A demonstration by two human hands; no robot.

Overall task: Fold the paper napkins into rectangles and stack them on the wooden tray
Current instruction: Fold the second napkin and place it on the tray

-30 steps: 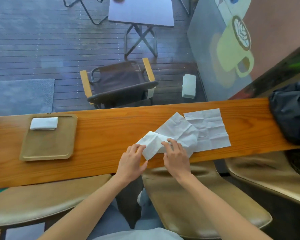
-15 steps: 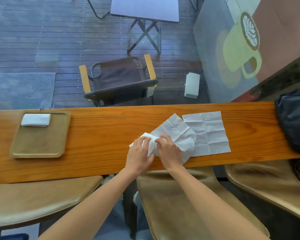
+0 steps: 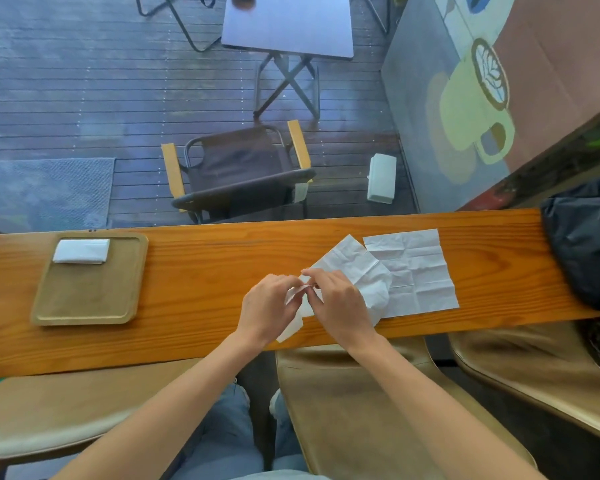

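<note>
A white paper napkin [image 3: 352, 268] lies half folded on the wooden counter [image 3: 205, 271]. My left hand [image 3: 269, 306] and my right hand [image 3: 340, 303] meet over its near end, both pinching its folded edge; much of that fold is hidden under my fingers. A second napkin [image 3: 414, 268] lies flat and creased just to the right, partly under the first. Far to the left sits the wooden tray [image 3: 87, 299], with one folded napkin [image 3: 81, 251] in its far left corner.
A black bag [image 3: 586, 247] rests on the counter's right end. Tan stool seats [image 3: 378, 410] stand along the near edge. Beyond the glass are a folding chair [image 3: 236, 171] and a small table [image 3: 288, 26] on a deck.
My hands have drawn together over the napkin's near end, and the fold has bunched up between my fingertips. The view has shifted slightly, so the tray sits further left.
</note>
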